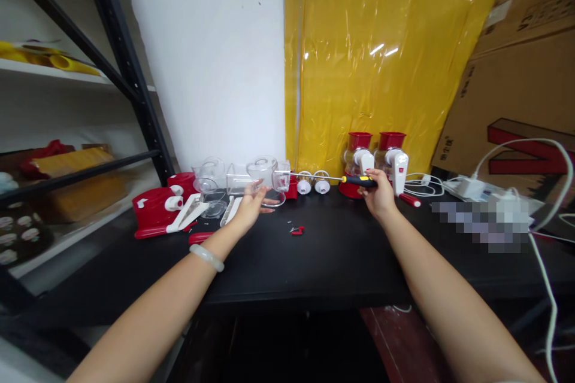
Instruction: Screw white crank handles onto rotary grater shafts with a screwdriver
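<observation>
My left hand (pixel 252 206) is closed around the underside of a clear plastic housing (pixel 263 175), held on its side just above the black tabletop. My right hand (pixel 380 194) grips the yellow-and-black handle of a screwdriver (pixel 356 181). Its long metal shaft points left, lying level, and the tip reaches the housing's narrow right end; whether it touches a screw is too small to tell. Below, on the table, lies a small red part (pixel 298 231) with tiny metal pieces beside it.
Two red-and-white rotary graters (pixel 360 140) stand at the back right. Red bases (pixel 155 209), white crank arms (pixel 188 212) and other clear parts (pixel 209 173) lie left. White cables (pixel 424 184) run right, by a cardboard box (pixel 521 84). A black-framed shelf (pixel 130 60) rises left.
</observation>
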Motion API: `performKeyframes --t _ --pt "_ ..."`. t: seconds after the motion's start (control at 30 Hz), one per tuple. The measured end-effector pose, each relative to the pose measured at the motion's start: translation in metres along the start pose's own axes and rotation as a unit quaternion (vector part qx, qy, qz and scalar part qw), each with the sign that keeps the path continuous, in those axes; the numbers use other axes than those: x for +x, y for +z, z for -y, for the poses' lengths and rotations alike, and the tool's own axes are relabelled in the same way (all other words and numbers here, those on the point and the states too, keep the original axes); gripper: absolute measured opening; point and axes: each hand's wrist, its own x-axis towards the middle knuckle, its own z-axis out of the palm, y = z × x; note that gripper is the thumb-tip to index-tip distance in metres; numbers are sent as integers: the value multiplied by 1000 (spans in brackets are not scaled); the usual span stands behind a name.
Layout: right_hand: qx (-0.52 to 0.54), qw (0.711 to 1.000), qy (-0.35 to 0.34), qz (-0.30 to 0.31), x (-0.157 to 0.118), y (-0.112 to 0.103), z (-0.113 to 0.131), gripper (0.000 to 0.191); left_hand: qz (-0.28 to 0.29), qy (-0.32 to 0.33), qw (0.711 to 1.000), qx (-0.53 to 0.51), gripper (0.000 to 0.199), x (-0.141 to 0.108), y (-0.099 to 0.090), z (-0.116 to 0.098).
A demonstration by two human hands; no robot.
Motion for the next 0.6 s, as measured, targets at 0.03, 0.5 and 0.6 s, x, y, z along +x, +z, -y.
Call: performKeyframes --t 0.03,0.5,0.6 --pt "14 1000 3 8 0 0 0 18 0 0 1000 -2 72 0 0 0" --pt "-81 995 23 -52 -1 4 -2 38 -5 -5 1000 1 64 -1 1 -2" --pt "3 998 44 -34 -2 5 1 33 -6 -5 1000 1 64 0 1 -1"
